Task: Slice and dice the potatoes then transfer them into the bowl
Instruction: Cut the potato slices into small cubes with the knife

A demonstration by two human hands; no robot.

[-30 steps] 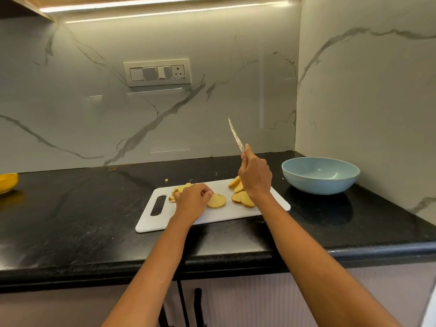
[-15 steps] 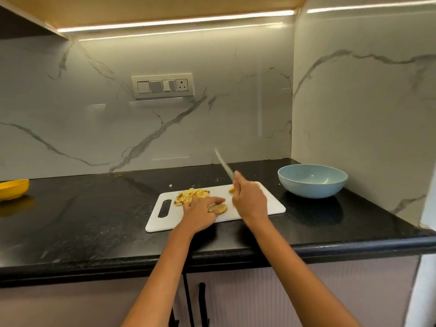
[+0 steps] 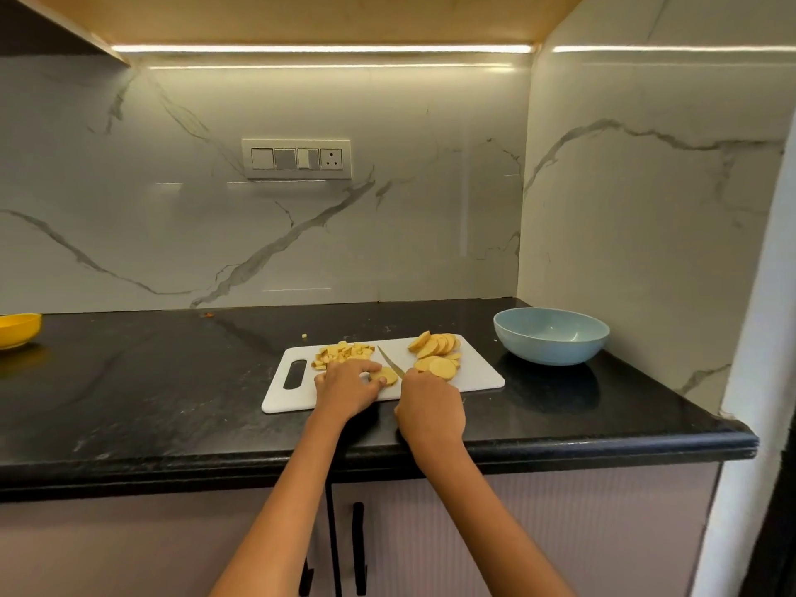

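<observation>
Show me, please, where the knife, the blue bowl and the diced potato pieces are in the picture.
knife [image 3: 390,361]: head view, on the bare blade.
blue bowl [image 3: 555,353]: head view, on the outer wall.
diced potato pieces [image 3: 342,353]: head view, on the middle of the pile.

Both forearms are seen bare to the frame edge. No sleeve, glove, watch or ring is worn on the left hand [image 3: 346,383] or right hand [image 3: 430,409].

No text, label, brand or number can be read anywhere — the switch panel [image 3: 296,159] on the marble wall shows only plain switches and a socket — no markings legible.
</observation>
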